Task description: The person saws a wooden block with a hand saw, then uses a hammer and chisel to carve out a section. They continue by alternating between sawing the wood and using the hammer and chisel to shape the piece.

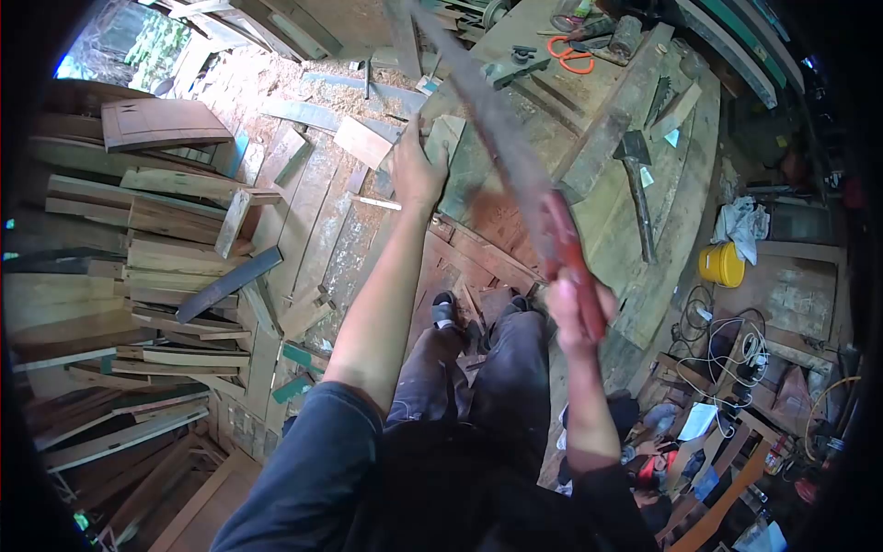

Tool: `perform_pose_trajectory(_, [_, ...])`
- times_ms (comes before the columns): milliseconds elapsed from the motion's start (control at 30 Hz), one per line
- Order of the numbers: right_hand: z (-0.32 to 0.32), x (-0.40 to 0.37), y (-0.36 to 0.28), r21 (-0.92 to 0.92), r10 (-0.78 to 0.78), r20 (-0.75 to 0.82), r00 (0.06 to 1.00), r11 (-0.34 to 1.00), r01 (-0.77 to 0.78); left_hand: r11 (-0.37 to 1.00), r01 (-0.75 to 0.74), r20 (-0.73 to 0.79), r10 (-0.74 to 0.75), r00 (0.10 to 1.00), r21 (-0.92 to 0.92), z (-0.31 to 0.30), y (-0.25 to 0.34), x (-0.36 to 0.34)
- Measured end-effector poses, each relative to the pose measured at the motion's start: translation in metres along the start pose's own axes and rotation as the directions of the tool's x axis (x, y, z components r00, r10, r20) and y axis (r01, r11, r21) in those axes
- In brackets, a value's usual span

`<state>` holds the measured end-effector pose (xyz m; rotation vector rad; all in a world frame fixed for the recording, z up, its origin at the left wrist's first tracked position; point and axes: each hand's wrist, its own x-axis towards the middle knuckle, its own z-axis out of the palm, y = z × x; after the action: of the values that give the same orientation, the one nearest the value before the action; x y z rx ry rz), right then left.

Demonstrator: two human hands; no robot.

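In my right hand (578,308) is the red handle of a hand saw (497,133), the fingers wrapped round it. Its long blade slants up and left across the view, smeared by motion, and passes to the right of my left hand. My left hand (418,175) reaches forward over the bench edge and grips a piece of wood (446,136), thumb pointing away from me; part of the wood is hidden under the hand. A pale flat board (362,143) lies just left of the fingers.
A hammer (636,189), orange-handled scissors (572,57) and other tools lie on the wooden bench (607,221) at right. Stacked boards (175,276) fill the left side. Sawdust covers the far floor. A yellow bucket (721,265) and tangled cables (750,350) are at right.
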<state>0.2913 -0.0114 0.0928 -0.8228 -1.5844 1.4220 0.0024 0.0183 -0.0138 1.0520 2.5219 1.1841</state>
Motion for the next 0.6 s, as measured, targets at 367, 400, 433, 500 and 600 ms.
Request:
perform_pose_trajectory(367, [0.003,0.017,0.067,-0.193,-0.054,0.170,0.984,0.977,0.087,0.994,0.023,-0.119,-0.010,0.993,0.105,-0.004,0.012,-0.004])
perform_pose_trajectory(400, [0.001,0.016,0.067,-0.173,-0.061,0.162,0.985,0.981,0.089,0.993,0.036,-0.119,-0.023,0.993,0.110,-0.006,0.015,-0.004])
perform_pose_trajectory(433, [-0.002,0.015,0.067,-0.155,-0.068,0.156,0.985,0.984,0.092,0.992,0.052,-0.116,-0.038,0.992,0.116,-0.007,0.018,-0.004])
perform_pose_trajectory(500, [-0.009,0.008,0.069,-0.168,-0.026,0.174,0.984,0.984,0.056,0.990,0.080,-0.116,-0.066,0.991,0.120,-0.008,0.022,-0.004])
perform_pose_trajectory(600, [-0.018,0.003,0.064,-0.265,-0.090,0.211,0.973,0.953,0.146,0.988,0.079,-0.105,-0.066,0.992,0.132,-0.009,0.021,-0.003])
